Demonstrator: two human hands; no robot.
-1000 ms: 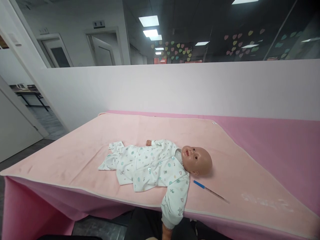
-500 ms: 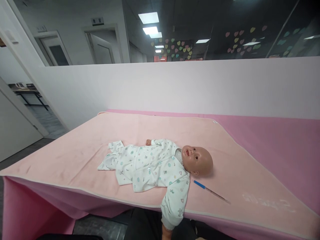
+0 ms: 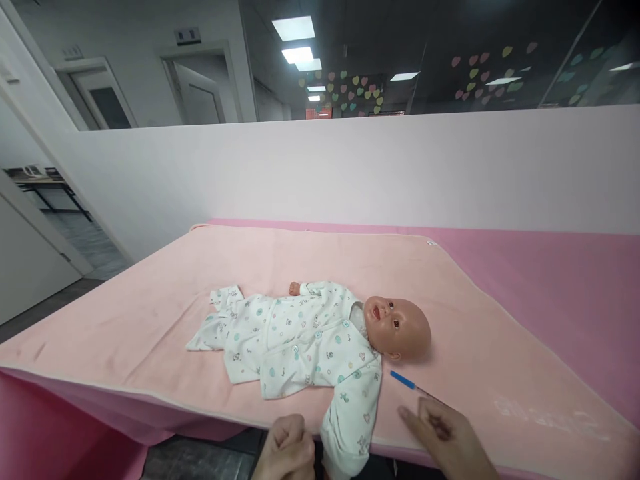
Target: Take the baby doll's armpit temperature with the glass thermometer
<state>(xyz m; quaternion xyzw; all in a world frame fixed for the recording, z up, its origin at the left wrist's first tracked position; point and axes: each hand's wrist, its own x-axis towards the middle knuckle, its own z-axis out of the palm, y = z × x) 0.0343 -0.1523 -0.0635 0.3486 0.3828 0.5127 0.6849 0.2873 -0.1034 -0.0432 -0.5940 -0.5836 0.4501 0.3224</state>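
A baby doll [image 3: 300, 340] lies on its back in a white printed outfit, its bald head to the right. One sleeved arm [image 3: 354, 420] hangs over the near table edge. To the left of that sleeve is my left hand [image 3: 286, 448], fingers curled into a fist; what they hold, if anything, is hidden. On the other side, my right hand [image 3: 447, 433] hovers with thumb and index finger apart, slightly blurred. It is just in front of a thin rod with a blue handle [image 3: 403, 379]. The hand partly covers the rod's thin end, and I cannot tell whether they touch.
A peach blanket [image 3: 165, 280] covers the table over a pink cloth [image 3: 560, 280]. Faint pale marks [image 3: 545, 417] show on the blanket at the right. A white wall [image 3: 380, 177] with a window above stands behind the table. A doorway opens at the far left.
Both my hands have come up from the near edge, the right towards the rod, the left beside the doll's sleeve. The view has shifted slightly; the doll and rod seem unmoved.
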